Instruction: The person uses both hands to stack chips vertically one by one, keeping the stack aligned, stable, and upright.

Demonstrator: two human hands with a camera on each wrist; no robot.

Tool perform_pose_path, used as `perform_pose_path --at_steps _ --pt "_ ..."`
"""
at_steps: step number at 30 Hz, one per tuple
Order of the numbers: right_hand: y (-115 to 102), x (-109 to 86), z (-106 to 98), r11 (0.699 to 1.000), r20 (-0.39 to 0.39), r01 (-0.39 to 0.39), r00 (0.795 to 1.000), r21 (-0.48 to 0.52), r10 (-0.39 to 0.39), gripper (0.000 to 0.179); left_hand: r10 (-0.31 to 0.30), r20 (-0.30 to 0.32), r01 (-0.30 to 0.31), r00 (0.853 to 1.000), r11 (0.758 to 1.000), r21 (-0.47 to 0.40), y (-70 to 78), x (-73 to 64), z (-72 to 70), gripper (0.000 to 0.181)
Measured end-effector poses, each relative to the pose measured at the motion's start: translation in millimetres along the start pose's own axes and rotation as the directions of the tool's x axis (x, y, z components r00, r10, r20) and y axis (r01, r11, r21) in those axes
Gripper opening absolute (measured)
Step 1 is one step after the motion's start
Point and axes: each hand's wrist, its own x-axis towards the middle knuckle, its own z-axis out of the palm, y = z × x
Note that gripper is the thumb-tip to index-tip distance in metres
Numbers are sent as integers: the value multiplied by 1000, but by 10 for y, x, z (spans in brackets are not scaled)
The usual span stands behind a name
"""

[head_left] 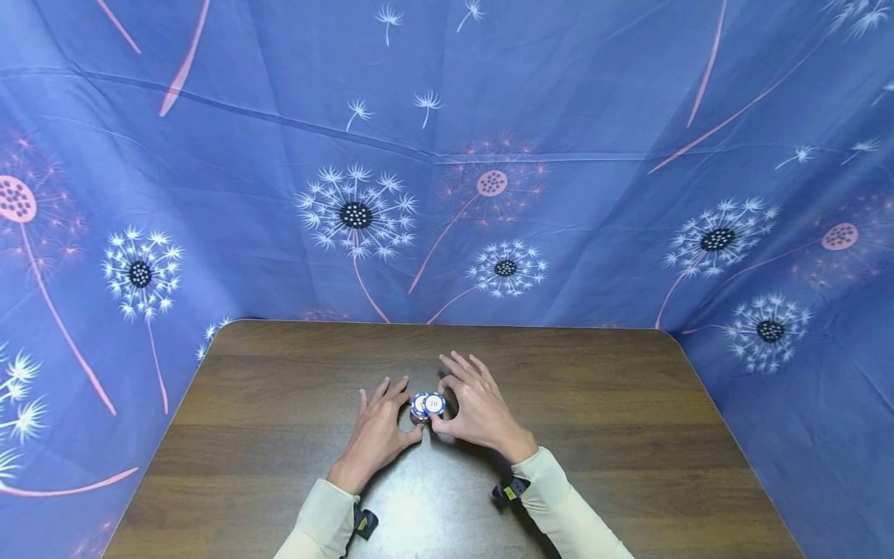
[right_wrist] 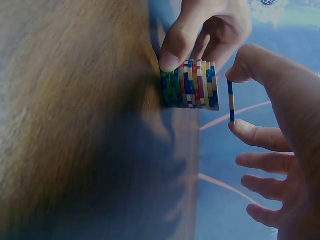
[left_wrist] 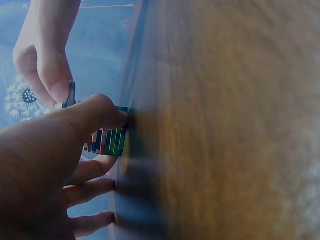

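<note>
A stack of poker chips stands on the wooden table, green ones at the bottom and blue, red and yellow ones higher up. My left hand holds the stack low down between thumb and forefinger. In the right wrist view, a single blue-and-white poker chip hangs just over the stack with a small gap between. Thumb and forefinger of my right hand pinch that chip by its edges, the other fingers spread away. From the head view, the pinched chip, marked 10, partly covers the stack's top chip.
The brown wooden table has rounded far corners. Behind it and at both sides hangs a blue cloth with a dandelion print. Dark devices are strapped at both wrists, one of them a wrist camera at the right sleeve.
</note>
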Motion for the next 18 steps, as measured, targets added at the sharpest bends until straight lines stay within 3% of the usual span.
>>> perform_pose_path --at_steps 14,18 --pt "-21 76 109 1000 14 9 1000 -13 -9 34 8 3 -8 1000 1000 0 20 -8 12 53" --pt "-34 55 95 1000 9 -6 1000 -2 6 42 11 -6 -11 1000 1000 -3 20 -12 11 53"
